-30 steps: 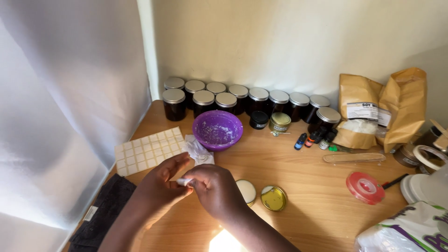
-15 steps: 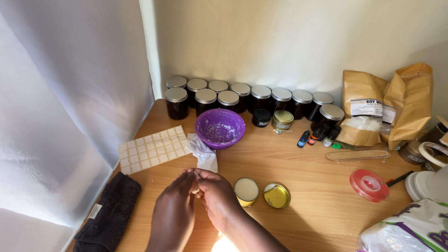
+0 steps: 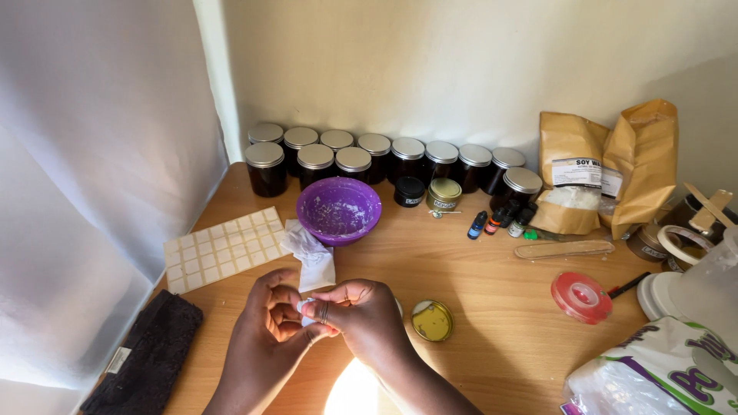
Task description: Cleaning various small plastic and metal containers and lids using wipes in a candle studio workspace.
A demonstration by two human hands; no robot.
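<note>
My left hand (image 3: 265,327) and my right hand (image 3: 361,315) meet above the near edge of the wooden table (image 3: 492,307). Together their fingertips pinch a small white piece (image 3: 306,307), mostly hidden by the fingers. A small round gold tin (image 3: 432,320) sits just right of my right hand. A second tin is hidden behind that hand. A crumpled white paper (image 3: 311,253) lies just beyond my hands. A sheet of small white square stickers (image 3: 223,247) lies to the left.
A purple bowl (image 3: 339,209) stands behind the paper. Several dark jars with silver lids (image 3: 354,160) line the wall. Two brown paper bags (image 3: 607,173), small bottles (image 3: 500,223), a red tape roll (image 3: 580,296), a wooden stick (image 3: 565,249) and a black cloth (image 3: 146,357) surround them.
My hands dropped toward the table's near edge, then rose again, still joined on the small white piece. The view tilted slightly.
</note>
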